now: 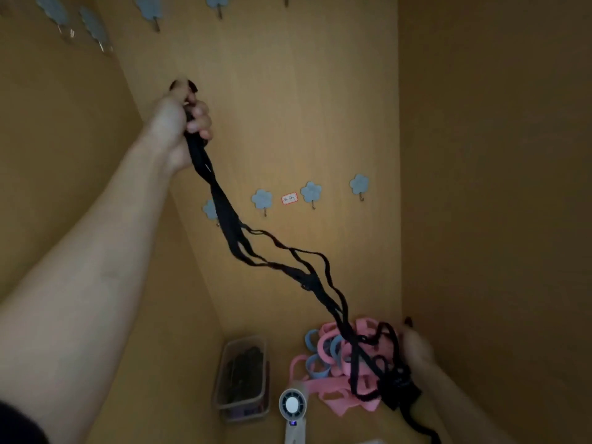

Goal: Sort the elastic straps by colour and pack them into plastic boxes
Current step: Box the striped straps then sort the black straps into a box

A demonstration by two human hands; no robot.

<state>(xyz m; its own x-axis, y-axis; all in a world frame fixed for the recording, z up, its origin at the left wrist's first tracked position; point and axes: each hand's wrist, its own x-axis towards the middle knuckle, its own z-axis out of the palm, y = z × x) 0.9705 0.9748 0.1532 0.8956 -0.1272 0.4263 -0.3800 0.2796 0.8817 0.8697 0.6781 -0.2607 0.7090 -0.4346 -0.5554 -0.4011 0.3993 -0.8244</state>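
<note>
- The left hand [179, 123] is in the upper left of the frame, at the end of a bare forearm stretched up and away from the camera. Its fingers are curled tight round the upper end of the black straps [230, 225].
- The black straps are thin, flat elastic bands. They run as a loose, wavy bundle from the left hand diagonally down to the lower right.
- The right hand [416, 347] is at the lower right, against the lower end of the black tangle. Its fingers are hidden, so its grip cannot be told; it appears to steady the tangle.
- Pink straps [333, 395] and blue straps [315, 363], wider and looped, lie heaped on the bench [336, 421] under the tangle.
- A clear, rectangular plastic box [224, 373] at lower centre holds dark contents.
- A small white fan [292, 405] stands at the bottom centre.
- Blue flower-shaped hooks [262, 200] are fixed to the wooden back panel.
</note>
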